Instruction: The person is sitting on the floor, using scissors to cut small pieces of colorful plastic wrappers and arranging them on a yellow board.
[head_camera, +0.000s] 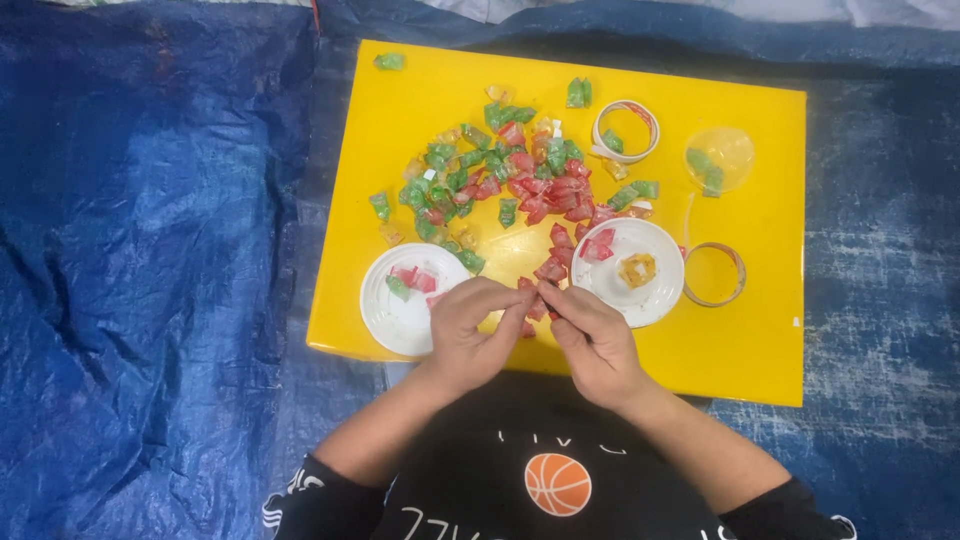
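Head view: my left hand (468, 325) and right hand (590, 335) pinch one small red plastic-wrapped candy (530, 292) between them, at the yellow board's (760, 340) near edge.

Even, fairly bright overhead light falls on the yellow board (760, 330), with soft sheen there and on the blue tarp (150, 300). Shadows are faint. The picture is slightly soft; the small wrappers blur.

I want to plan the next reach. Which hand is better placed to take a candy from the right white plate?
Probably the right hand: it lies beside the right white plate, while the left hand sits by the left plate.
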